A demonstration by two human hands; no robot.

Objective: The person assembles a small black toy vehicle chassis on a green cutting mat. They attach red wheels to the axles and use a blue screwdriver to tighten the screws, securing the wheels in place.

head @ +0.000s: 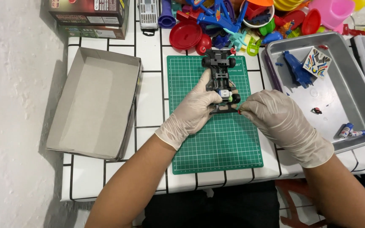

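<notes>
Both gloved hands grip the black toy car chassis (pixel 221 80): left hand (pixel 195 110) steadying, right hand (pixel 271 115) seemingly pinching its rear.

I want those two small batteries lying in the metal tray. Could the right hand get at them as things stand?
Probably yes: the batteries lie uncovered in the open tray, with nothing between them and the right hand, though it pinches something small and red.

White tiled table (pixel 151 90) under green cutting mat (pixel 216 152), grey cardboard tray (pixel 93 105), metal tray (pixel 343 105), toy heap (pixel 250 21).
</notes>
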